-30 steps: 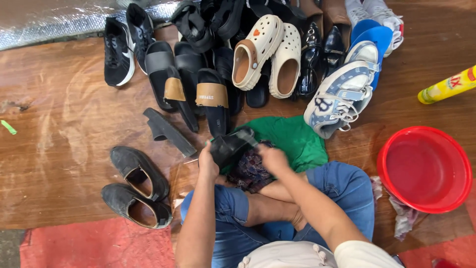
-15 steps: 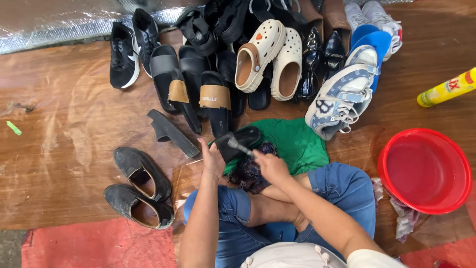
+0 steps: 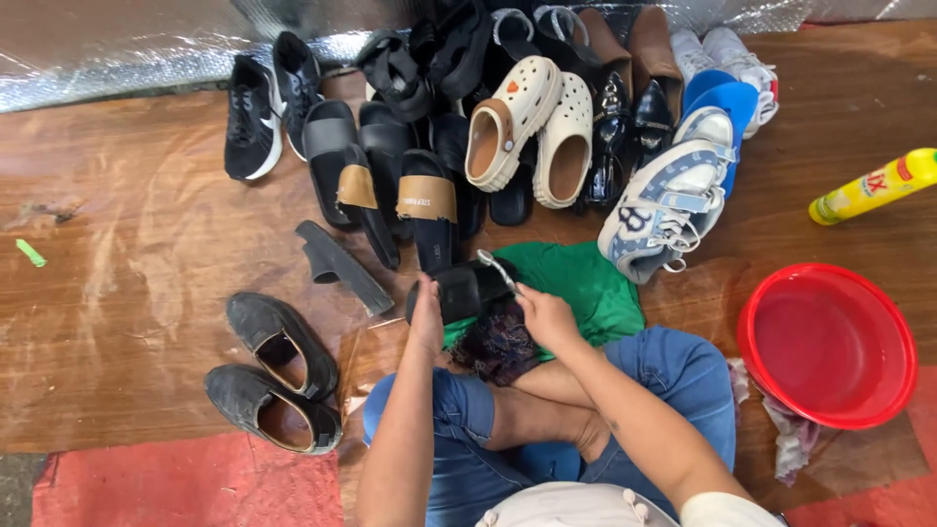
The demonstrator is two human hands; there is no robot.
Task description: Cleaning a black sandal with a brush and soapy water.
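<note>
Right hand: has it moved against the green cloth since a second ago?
Yes. The right hand has drawn slightly back toward the body over the green cloth, brush tip on the black slide.

Glossy red plastic basin (image 3: pixel 828 344), seemingly smooth

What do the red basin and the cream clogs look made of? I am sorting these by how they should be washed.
The red basin looks like moulded plastic: uniform colour, a smooth glossy inside with soft highlights, and a rolled rim. The cream clogs look like moulded foam or rubbery plastic: matte, seamless one-piece bodies with rows of punched holes over the toes. Their brown lining could be a separate insert; that cannot be told from here.
</note>
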